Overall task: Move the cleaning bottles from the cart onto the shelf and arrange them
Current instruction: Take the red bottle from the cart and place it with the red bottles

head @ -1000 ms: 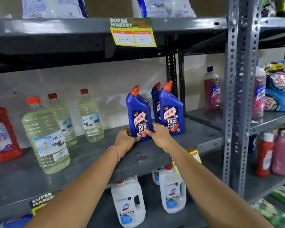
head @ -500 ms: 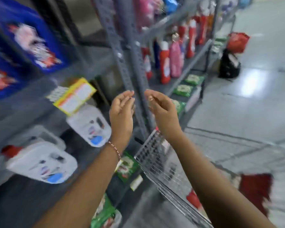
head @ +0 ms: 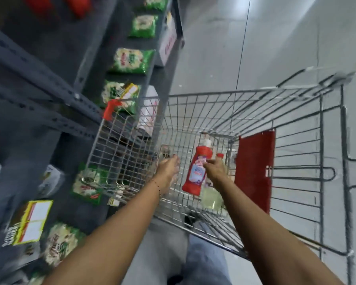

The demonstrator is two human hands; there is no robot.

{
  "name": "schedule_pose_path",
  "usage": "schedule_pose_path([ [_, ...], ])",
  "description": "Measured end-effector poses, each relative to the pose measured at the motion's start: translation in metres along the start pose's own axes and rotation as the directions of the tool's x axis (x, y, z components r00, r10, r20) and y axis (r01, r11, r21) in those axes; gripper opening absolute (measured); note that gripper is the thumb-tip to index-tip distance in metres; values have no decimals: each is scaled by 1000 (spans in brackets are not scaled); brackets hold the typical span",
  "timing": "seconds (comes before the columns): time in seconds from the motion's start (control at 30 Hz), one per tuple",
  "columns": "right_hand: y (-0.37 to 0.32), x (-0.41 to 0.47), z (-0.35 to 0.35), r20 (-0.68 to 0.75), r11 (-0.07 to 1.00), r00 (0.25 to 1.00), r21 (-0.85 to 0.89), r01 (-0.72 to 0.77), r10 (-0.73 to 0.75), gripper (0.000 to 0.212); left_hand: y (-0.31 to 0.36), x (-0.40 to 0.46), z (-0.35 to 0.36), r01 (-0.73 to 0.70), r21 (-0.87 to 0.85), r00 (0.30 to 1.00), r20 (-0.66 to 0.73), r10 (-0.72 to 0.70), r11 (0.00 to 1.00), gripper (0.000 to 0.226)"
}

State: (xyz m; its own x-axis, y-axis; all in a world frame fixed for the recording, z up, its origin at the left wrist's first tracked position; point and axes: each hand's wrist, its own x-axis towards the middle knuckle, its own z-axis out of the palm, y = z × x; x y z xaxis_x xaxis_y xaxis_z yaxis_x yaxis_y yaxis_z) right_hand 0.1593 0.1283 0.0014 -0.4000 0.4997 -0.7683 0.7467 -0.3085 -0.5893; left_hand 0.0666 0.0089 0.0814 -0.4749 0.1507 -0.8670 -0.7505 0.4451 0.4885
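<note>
Wire-metal cart [head: 224, 112], glossy red plastic bottle [head: 194, 175], matt grey shelf [head: 39, 79].

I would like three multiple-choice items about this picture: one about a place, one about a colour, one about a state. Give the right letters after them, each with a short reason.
1. Where is the red bottle?
A. on the shelf
B. inside the wire cart
C. on the floor

2. What colour is the panel at the cart's seat end?
A. red
B. blue
C. yellow

3. What is the state of the left hand?
A. gripping the red bottle
B. closed on a green packet
C. open and empty, reaching into the cart

Answers:
1. B, since wire mesh surrounds the bottle on all sides.
2. A, as the flat panel beside the right hand is plainly red.
3. C, since its fingers are spread beside the bottle and hold nothing; whether the right hand already grips the bottle is not clear.
</note>
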Motion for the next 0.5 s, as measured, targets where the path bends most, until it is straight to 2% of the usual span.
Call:
schedule_pose_path([
  [0.1, 23, 26, 9, 32, 993, 998, -99, -57, 61, 27, -24, 37, 8, 103, 189, 993, 34, -112, 976, 44],
  [0.17, 24, 42, 23, 38, 991, 997, -116, -63, 68, 27, -37, 57, 10, 105, 299, 992, 30, -120, 949, 29],
  [0.2, 23, 51, 30, 63, 985, 996, -167, -49, 60, 28, -40, 66, 10, 98, 341, 994, 18, -111, 935, 18],
  [0.23, 21, 57, 36, 66, 977, 997, -210, -24, 39, 30, -46, 73, 10, 84, 391, 995, 21, -100, 917, 15],
  [0.37, 12, 81, 47, -50, 941, 999, -337, -5, -13, 43, -68, 100, 11, 16, 614, 992, 90, -90, 789, 46],
  [0.43, 11, 95, 47, -47, 932, 999, -363, -1, -17, 59, -76, 114, 13, 14, 633, 985, 122, -118, 774, 44],
  [0.47, 7, 99, 46, -21, 928, 1000, -373, -4, -3, 60, -79, 122, 13, 12, 634, 983, 136, -127, 773, 40],
  [0.5, 3, 104, 44, -9, 934, 1000, -356, -23, 21, 51, -77, 123, 15, -1, 645, 980, 154, -128, 764, 35],
])
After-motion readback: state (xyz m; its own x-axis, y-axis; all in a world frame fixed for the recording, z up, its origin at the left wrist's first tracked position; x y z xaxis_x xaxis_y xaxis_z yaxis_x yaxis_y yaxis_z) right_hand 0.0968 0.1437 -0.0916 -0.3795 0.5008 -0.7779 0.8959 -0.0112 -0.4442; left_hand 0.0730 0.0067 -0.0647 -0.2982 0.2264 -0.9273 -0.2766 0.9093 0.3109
